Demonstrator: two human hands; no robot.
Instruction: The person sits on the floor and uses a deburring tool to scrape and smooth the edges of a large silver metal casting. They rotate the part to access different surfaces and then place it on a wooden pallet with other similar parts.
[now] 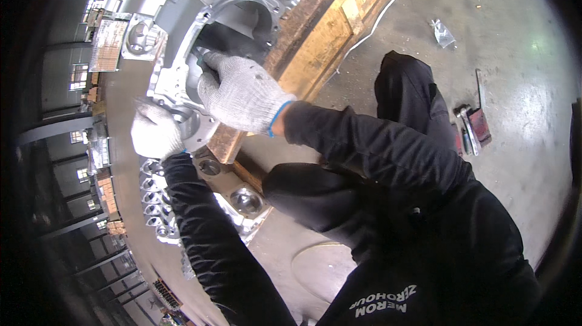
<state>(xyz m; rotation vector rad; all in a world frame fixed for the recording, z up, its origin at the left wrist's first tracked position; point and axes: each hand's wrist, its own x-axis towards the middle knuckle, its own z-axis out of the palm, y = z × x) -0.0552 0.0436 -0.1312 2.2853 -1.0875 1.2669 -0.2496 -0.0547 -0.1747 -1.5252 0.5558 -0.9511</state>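
At the bottom of the frame, 2 forearms in black sleeves rose toward the upper left. The left hand (156, 132), in a white knit glove, was closed over the lower left edge of a large grey metal casting (182, 65), its fingers curled around the flange. The right hand (242, 94), gloved the same with a blue cuff, lay across the casting's round opening, fingertips hooked inside over the rim; whether it pinched anything within could not be told.

The casting occupied the upper left of the frame, resting against a wooden pallet (330, 38) that ran diagonally to the top centre. Just below the left hand, more metal castings (245, 200) with round bores lay on the floor.

Further off, at the right of the frame, a red hand tool (474, 126) lay on the grey concrete floor (521, 53). Toward the upper right, a crumpled clear plastic bag (443, 33) lay well apart from it.
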